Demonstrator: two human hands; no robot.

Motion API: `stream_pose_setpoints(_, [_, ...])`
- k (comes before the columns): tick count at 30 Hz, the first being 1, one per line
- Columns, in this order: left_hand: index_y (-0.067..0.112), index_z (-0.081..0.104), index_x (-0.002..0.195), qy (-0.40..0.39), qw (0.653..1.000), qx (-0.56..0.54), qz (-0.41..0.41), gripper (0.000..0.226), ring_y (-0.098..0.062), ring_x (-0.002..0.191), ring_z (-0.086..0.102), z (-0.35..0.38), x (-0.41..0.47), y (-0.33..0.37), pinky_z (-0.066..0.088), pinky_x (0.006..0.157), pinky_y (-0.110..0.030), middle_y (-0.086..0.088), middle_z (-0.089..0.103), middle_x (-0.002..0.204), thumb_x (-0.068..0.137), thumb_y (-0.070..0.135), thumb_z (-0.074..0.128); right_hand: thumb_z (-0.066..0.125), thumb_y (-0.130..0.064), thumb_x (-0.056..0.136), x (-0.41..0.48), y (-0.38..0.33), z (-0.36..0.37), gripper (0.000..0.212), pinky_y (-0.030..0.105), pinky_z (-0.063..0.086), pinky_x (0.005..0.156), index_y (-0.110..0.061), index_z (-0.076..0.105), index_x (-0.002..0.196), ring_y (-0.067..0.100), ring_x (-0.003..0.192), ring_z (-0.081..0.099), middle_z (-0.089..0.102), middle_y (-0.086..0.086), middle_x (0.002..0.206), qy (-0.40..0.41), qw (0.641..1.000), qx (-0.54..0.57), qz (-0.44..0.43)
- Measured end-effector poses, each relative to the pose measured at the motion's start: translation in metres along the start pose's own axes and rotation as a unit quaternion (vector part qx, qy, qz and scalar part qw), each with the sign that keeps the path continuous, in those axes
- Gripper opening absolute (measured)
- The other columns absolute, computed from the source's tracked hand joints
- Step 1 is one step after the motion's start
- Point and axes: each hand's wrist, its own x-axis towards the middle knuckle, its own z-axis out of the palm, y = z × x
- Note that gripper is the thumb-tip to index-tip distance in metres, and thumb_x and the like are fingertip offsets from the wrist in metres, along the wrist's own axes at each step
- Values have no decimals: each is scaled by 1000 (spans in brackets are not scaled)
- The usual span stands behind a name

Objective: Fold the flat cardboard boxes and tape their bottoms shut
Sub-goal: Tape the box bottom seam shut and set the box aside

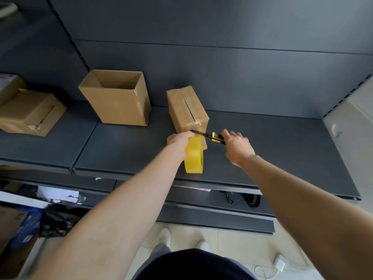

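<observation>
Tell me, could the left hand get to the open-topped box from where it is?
Probably yes: only shelf surface lies between the left hand and the open-topped box, though that hand grips the yellow tape roll.

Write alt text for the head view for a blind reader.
The left hand holds a yellow tape roll by a taped cardboard box; the right hand points a utility knife toward it. An open box stands alongside on the dark shelf.

Four cardboard boxes (115, 102) (186, 110) (30, 116) (9, 85) on shelf (262, 148); one yellow tape roll (194, 156); one utility knife (212, 137).
</observation>
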Motion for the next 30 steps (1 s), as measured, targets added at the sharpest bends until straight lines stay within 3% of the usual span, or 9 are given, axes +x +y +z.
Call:
stream_pose_setpoints(5, [10,55,112,-2,1000,26,-7,38,-27,92,54,-6,4,2,46,79,-34,-11,57,109,81,21,74,53,4,85,8,-13,6,43,39,40,86,-13,39,122,30,108,48,53,9,113,-17,1000,-26,2])
stream_pose_setpoints(11, [9,54,121,3,999,39,-35,54,-28,98,59,-17,4,9,48,79,-38,-11,60,110,75,25,78,58,8,79,12,-21,8,54,39,40,88,-13,37,124,30,110,47,52,8,116,-15,997,-74,6])
stream_pose_setpoints(19, [10,54,105,-15,995,99,-28,36,-29,91,57,-28,7,19,48,80,-41,-10,55,85,79,24,75,67,8,73,15,-26,3,66,40,39,91,-13,35,127,30,113,46,51,8,119,-22,993,-112,20])
stream_pose_setpoints(26, [9,59,112,-26,990,137,-31,41,-31,93,61,-35,11,23,50,84,-45,-14,62,102,79,26,75,69,7,72,15,-37,2,71,41,39,91,-13,33,130,31,115,46,51,9,122,-28,991,-126,31])
stream_pose_setpoints(30, [10,57,109,-28,989,140,-28,37,-30,89,59,-38,12,24,49,82,-44,-13,60,92,80,25,75,68,6,73,16,-43,1,69,41,39,91,-13,34,130,31,116,46,51,9,122,-32,991,-127,34])
